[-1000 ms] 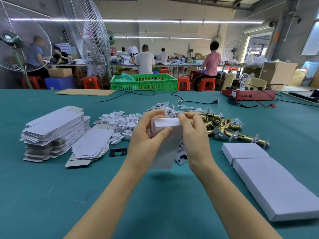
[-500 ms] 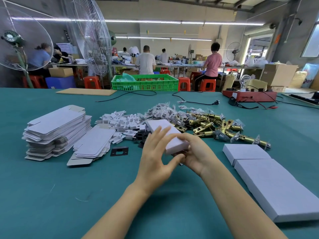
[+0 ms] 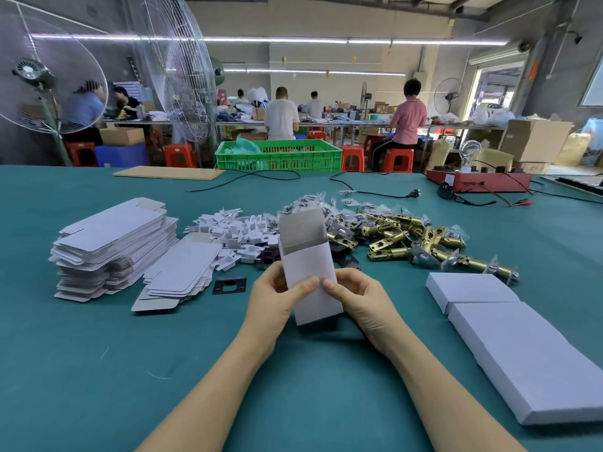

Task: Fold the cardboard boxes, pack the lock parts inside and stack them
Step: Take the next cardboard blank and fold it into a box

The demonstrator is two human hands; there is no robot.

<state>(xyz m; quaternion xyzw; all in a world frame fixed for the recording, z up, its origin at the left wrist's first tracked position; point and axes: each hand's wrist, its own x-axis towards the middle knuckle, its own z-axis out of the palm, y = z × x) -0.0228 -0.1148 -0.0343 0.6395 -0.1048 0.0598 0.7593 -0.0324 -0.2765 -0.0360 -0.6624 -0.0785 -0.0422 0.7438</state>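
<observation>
Since half a second ago we have tipped the box (image 3: 308,272) upright, its open top showing nothing inside. Our left hand (image 3: 277,298) and right hand (image 3: 355,298) curl round its sides, thumbs pressed on its front, above the table (image 3: 98,370).

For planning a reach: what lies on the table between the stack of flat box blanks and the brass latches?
In the head view, between stack and brass latches: white plastic pieces, black plates, and the held box.
</observation>
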